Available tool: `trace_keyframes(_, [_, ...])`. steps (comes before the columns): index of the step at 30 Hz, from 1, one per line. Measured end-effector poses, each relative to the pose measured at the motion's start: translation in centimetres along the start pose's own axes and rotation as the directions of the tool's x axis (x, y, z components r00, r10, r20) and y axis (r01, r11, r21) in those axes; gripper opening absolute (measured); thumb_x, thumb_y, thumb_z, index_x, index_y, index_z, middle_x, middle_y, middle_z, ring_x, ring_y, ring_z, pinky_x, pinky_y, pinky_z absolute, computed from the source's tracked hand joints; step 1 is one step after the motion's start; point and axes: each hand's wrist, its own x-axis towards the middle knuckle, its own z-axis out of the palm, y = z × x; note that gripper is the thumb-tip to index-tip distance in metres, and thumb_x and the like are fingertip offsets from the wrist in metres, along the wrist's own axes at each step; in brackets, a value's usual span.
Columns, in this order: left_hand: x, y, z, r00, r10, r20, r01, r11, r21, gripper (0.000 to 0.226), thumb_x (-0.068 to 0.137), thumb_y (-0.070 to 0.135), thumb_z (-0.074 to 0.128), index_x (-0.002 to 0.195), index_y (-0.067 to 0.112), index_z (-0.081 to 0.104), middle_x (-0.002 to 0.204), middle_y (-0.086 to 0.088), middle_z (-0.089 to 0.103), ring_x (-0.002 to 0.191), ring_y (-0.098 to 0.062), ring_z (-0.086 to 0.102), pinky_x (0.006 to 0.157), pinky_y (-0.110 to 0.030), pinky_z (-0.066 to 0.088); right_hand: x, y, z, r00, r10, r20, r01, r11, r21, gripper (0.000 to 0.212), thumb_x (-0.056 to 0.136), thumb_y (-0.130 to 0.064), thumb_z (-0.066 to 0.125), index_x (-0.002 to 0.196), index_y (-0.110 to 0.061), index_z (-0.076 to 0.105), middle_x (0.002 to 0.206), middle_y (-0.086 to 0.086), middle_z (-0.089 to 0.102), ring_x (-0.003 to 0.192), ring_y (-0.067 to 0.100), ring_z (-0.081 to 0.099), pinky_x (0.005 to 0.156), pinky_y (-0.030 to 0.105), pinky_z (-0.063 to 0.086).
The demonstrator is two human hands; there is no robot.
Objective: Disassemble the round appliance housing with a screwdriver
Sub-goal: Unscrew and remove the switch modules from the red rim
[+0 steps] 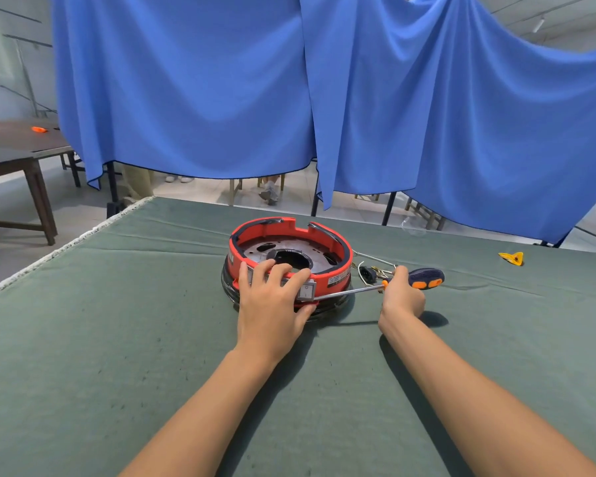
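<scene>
A: What is the setting?

B: Blue cloth curtains (193, 84) hang behind a desk covered in grey-green fabric (117, 339). Dark wooden tables (18, 149) stand at the far left.

A: Where is the housing?

B: The round red plastic appliance housing (324, 266) sits near the middle of the desk, open side up, on a black ring base. Inside lies a grey metal plate (255, 251) with a large dark hole at its centre. A small grey rocker switch (307, 291) is set in the near wall.

A: And the screwdriver?

B: The screwdriver with a dark blue and orange handle (424, 278) lies almost level, long axis running left to right. Its metal shaft points left, the tip reaching the housing's near wall just beside the switch.

A: The hands?

B: The left hand (272, 304) rests on the near rim, fingers bent over it, thumb against the lower edge. The right hand (401, 294) grips the screwdriver where handle meets shaft, fingers curled round it.

A: Anything nearby?

B: A black plug part with loose wires (370, 271) lies just right of the housing, behind the shaft. A small yellow plastic piece (512, 258) lies well apart at the far right.
</scene>
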Motion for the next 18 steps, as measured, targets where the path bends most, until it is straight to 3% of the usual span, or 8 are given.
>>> trace_keyframes(4, [0.2, -0.1, 0.2, 1.0, -0.027, 0.006, 0.027, 0.999, -0.034, 0.05, 0.065, 0.035, 0.082, 0.112, 0.023, 0.067, 0.106, -0.003, 0.065, 0.11, -0.032, 0.053, 0.105, -0.059, 0.028, -0.6, -0.1, -0.5, 1.0, 0.001, -0.004, -0.001, 0.999, 0.052, 0.027, 0.085, -0.034, 0.051, 0.065, -0.015, 0.049, 0.062, -0.002, 0.051, 0.056, 0.015, 0.044, 0.049, 0.029, 0.032])
trace_keyframes(14, [0.5, -0.1, 0.4, 0.998, -0.05, 0.044, 0.051, 0.998, -0.023, 0.051, 0.07, 0.038, 0.078, 0.119, 0.026, 0.064, 0.111, -0.002, 0.063, 0.114, -0.031, 0.048, 0.107, -0.057, 0.023, -3.7, -2.0, -3.5, 0.996, -0.09, -0.004, 0.089, 0.987, 0.136, 0.025, 0.082, -0.032, 0.053, 0.064, -0.015, 0.054, 0.058, -0.007, 0.053, 0.052, 0.013, 0.045, 0.048, 0.03, 0.032])
trace_keyframes(18, [1.0, -0.2, 0.1, 0.996, -0.065, 0.068, 0.067, 0.998, -0.023, 0.052, 0.075, 0.046, 0.071, 0.124, 0.03, 0.06, 0.118, 0.001, 0.06, 0.12, -0.027, 0.042, 0.111, -0.051, 0.017, -4.4, -2.3, -4.3, 0.977, -0.213, 0.011, 0.205, 0.954, 0.221, 0.026, 0.083, -0.027, 0.056, 0.059, -0.017, 0.052, 0.044, -0.011, 0.053, 0.036, 0.002, 0.042, 0.043, 0.021, 0.036])
